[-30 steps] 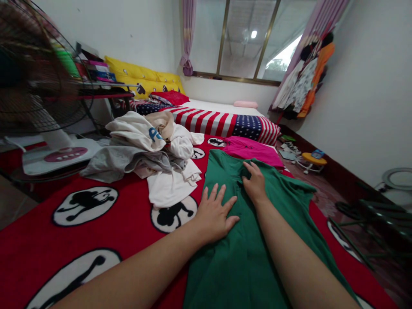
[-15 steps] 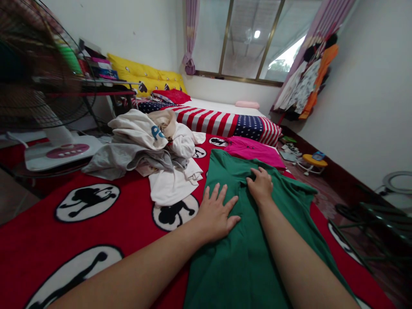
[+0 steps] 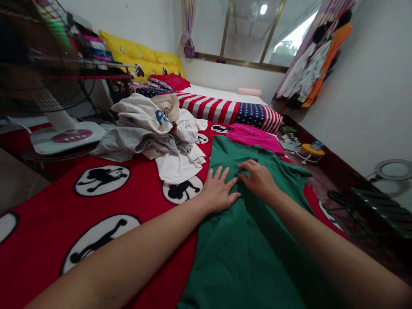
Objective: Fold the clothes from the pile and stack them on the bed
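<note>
A green shirt (image 3: 231, 240) lies spread out on the red blanket with monkey prints (image 3: 154, 253). My left hand (image 3: 220, 191) rests flat on the shirt's left part, fingers spread. Close beside it, my right hand (image 3: 257, 178) has its thumb and fingers pinched together on the cloth near the shirt's middle. Beyond the green shirt's far end is a folded bright pink garment (image 3: 255, 138). To the left is a heaped pile of white, beige and grey clothes (image 3: 144, 124).
A standing fan (image 3: 72, 137) is at the left. Behind the blanket stretches a bed with a flag-pattern cover (image 3: 212, 109). Clothes hang (image 3: 309, 73) by the window. A yellow stool (image 3: 312, 149) and a dark metal rack (image 3: 383, 210) are on the right.
My right hand has moved left, closer to my left hand, and its fingers have closed on the shirt's cloth. My left hand stays flat on the shirt. The view has shifted slightly.
</note>
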A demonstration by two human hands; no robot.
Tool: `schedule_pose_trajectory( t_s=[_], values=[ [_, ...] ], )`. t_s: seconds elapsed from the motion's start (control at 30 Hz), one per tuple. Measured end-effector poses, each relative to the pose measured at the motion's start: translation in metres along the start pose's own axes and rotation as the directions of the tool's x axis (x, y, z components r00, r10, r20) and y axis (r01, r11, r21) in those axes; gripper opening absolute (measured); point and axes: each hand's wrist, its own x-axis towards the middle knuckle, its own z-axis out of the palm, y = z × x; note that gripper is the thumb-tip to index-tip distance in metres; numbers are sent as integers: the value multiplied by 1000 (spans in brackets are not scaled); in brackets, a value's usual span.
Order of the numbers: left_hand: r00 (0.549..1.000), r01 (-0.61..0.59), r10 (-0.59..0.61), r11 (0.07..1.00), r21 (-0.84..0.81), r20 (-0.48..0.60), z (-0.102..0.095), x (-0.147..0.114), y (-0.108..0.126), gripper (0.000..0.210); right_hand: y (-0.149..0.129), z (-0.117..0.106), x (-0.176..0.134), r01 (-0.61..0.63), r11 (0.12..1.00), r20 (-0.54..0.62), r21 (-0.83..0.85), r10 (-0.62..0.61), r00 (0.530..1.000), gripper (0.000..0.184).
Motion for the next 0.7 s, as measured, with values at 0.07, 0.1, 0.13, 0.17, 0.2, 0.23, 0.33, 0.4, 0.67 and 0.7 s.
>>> schedule_pose_trajectory(
  t_s=[0.07, 0.1, 0.13, 0.17, 0.2, 0.23, 0.33, 0.4, 0.67, 0.7],
  values=[
    [1000, -14, 14, 1000, 6, 12, 1, 1, -1, 65, -28, -15, -25, 77, 985, -53, 153, -70, 996, 14],
    [999, -23, 23, 1000, 11, 23, 1, 2, -2, 64, -45, -24, -40, 132, 958, -58, 253, -121, 991, 12],
    [999, -26, 26, 1000, 15, 32, 1, 2, -2, 64, -63, -33, -56, 179, 916, -44, 359, -175, 984, 11],
    [999, -24, 24, 1000, 17, 37, 1, 2, -3, 64, -82, -42, -72, 211, 865, -3, 455, -235, 972, 10],
    [999, -19, 18, 1000, 18, 36, 1, 2, -3, 64, -99, -49, -88, 228, 822, 36, 521, -288, 957, 9],
    [999, -11, 11, 1000, 16, 30, 1, 2, -3, 64, -116, -55, -102, 247, 793, 86, 557, -351, 932, 8],
    [1000, -8, 8, 1000, 2, 9, -1, 0, -2, 65, -156, -56, -136, 362, 771, 159, 524, -506, 848, 32],
    [1000, -10, 10, 1000, -2, 16, -3, -1, -1, 65, -173, -46, -148, 440, 791, 157, 425, -543, 825, 47],
    [1000, -9, 9, 1000, -17, 25, -5, 0, 0, 65, -173, -33, -168, 522, 787, 365, 327, -615, 699, 22],
    [1000, -8, 8, 1000, -18, 28, -6, 0, 0, 65, -169, -36, -172, 524, 774, 400, 356, -633, 663, 24]
  ],
)
